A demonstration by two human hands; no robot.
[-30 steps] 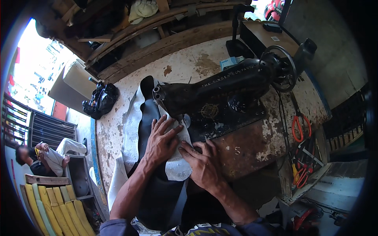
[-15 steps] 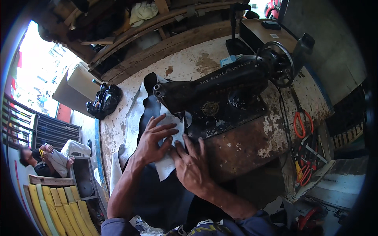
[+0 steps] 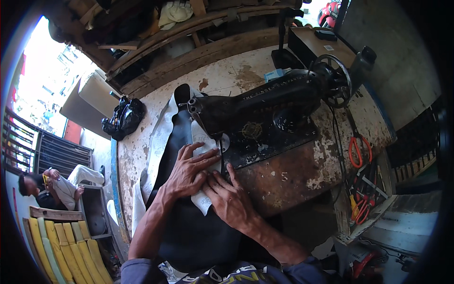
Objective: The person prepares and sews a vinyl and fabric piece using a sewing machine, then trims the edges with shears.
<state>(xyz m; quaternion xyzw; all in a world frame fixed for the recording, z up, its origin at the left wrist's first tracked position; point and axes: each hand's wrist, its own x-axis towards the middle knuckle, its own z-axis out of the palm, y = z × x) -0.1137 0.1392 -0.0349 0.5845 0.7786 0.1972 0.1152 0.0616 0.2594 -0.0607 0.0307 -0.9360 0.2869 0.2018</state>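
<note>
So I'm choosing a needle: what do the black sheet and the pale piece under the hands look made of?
The black sheet looks like leather or vinyl, smooth with a faint sheen, though I can't tell which. The pale piece looks like thin matte fabric or paper; it creases softly under the left hand and right hand.

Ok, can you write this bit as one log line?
left hand: flat on white piece | right hand: pressing it | black sewing machine: needle beside fingers

Worn cream-painted tabletop (image 3: 246,75) with chipped, rusty patches. Rough brown wooden shelves (image 3: 189,33) behind it, cluttered. Grey concrete wall (image 3: 392,61) at right. Bright daylight through the open left side (image 3: 52,80), dark metal railing (image 3: 42,151) below. Stacked yellow foam strips (image 3: 61,251) lower left. Black plastic bag (image 3: 124,120) on tabletop edge.
</note>
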